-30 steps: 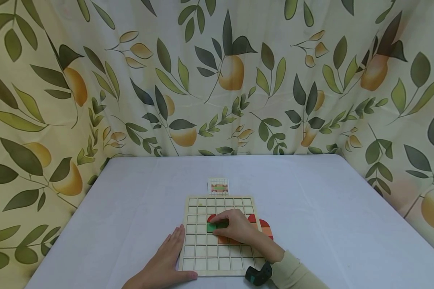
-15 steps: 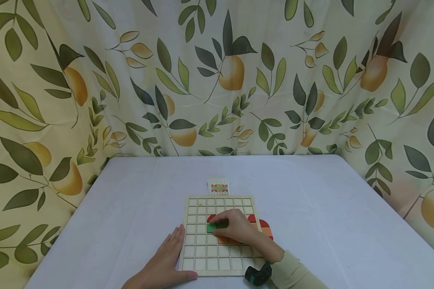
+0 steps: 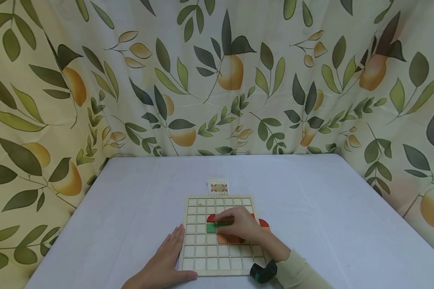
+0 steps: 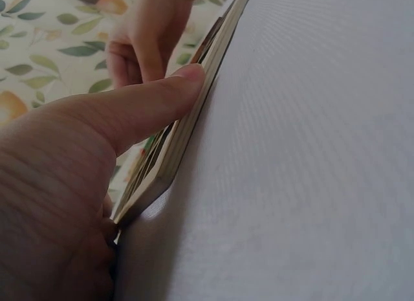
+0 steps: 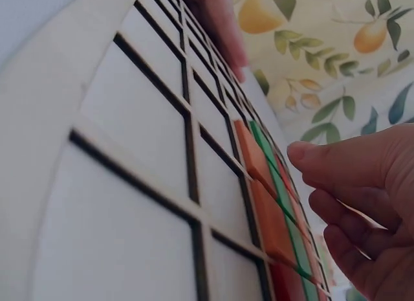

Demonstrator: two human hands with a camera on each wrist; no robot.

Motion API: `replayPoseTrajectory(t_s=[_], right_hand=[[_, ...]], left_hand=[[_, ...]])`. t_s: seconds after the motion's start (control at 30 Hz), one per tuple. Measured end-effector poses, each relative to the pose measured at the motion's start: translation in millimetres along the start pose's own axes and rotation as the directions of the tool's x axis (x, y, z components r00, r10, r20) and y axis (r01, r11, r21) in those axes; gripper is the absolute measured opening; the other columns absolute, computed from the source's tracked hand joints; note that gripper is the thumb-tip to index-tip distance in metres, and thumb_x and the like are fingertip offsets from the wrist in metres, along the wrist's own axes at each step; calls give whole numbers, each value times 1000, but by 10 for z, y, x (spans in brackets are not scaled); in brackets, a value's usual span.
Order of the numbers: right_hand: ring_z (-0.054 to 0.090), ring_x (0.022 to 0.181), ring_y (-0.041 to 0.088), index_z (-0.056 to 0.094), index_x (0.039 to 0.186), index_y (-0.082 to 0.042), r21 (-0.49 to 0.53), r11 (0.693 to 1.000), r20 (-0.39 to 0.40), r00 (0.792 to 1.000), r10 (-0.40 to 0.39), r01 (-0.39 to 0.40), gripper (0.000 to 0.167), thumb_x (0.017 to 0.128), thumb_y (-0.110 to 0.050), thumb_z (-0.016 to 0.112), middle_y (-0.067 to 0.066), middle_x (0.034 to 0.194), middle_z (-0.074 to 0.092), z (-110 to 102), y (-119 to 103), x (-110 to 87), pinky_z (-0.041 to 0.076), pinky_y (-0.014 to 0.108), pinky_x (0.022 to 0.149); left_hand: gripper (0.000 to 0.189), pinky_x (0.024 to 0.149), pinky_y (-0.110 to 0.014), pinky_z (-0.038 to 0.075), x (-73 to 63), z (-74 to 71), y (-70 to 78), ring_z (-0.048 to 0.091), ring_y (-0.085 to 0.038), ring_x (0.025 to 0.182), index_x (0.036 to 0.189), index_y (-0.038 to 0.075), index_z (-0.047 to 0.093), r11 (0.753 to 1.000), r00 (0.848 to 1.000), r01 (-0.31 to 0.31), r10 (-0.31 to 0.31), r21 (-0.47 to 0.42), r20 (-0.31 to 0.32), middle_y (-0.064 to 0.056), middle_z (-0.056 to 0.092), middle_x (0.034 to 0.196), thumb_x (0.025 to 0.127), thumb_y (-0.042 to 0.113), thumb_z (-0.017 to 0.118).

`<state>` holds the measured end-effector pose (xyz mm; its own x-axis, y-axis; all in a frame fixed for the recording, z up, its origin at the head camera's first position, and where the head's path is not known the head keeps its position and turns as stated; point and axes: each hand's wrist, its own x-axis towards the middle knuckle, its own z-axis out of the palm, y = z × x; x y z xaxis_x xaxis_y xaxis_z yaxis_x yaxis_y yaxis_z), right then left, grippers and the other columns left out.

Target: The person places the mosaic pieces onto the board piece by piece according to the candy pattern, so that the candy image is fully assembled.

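Note:
A wooden grid board (image 3: 199, 252) lies on the white table. My left hand (image 3: 162, 257) rests along its left side, fingers straight, with the thumb (image 4: 162, 97) on the near edge. Above the board's middle hovers my right hand (image 3: 240, 224), thumb and index finger apart, nothing visible between them. Under and beside it, green tiles (image 3: 211, 227) fill part of a row. A rounded red tile (image 3: 211, 218) sits just beyond the left green one, and orange tiles (image 5: 268, 217) lie on the nearer side. The right hand and forearm hide several cells.
A small pattern card (image 3: 218, 187) lies past the board's far edge. Beyond the board's right edge are red and orange pieces (image 3: 263, 222), partly covered by the right arm. A black device (image 3: 263, 273) is at the right wrist. Patterned curtains (image 3: 217, 120) surround the table.
My right hand has drawn slightly right and away from the left green tile, showing more of the green and red tiles. The left hand stays in place.

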<state>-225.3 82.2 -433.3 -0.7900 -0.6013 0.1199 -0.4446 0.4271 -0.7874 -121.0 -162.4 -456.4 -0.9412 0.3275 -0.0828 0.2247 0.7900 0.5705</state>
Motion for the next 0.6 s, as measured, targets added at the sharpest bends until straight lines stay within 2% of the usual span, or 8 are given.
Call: replayPoseTrajectory(t_s=[0.17, 0.4, 0.6], right_hand=[[59, 98, 19, 73, 99, -10, -42, 999, -36, 999, -8, 6, 25, 76, -19, 76, -3, 98, 68, -152, 41, -102, 48, 42, 83], [59, 97, 18, 73, 98, -11, -70, 997, -67, 997, 33, -38, 24, 76, -18, 77, -4, 97, 68, -305, 114, -247, 48, 41, 81], [59, 97, 19, 74, 95, -11, -100, 991, -97, 992, 84, -93, 21, 75, -17, 77, -4, 95, 68, -390, 122, -369, 46, 44, 85]], left_hand=[[121, 108, -50, 10, -5, 2, -5, 6, -29, 138, 145, -4, 10, 1000, 1000, -18, 18, 11, -15, -17, 11, 151, 66, 74, 58], [122, 108, -49, 10, -14, 5, -8, 8, -30, 138, 144, -5, 11, 999, 999, -29, 30, 21, -31, -18, 12, 151, 65, 75, 58], [122, 108, -49, 10, -19, 8, 1, 7, -30, 138, 144, -5, 11, 999, 999, -36, 36, 21, -30, -18, 11, 151, 66, 75, 58]])
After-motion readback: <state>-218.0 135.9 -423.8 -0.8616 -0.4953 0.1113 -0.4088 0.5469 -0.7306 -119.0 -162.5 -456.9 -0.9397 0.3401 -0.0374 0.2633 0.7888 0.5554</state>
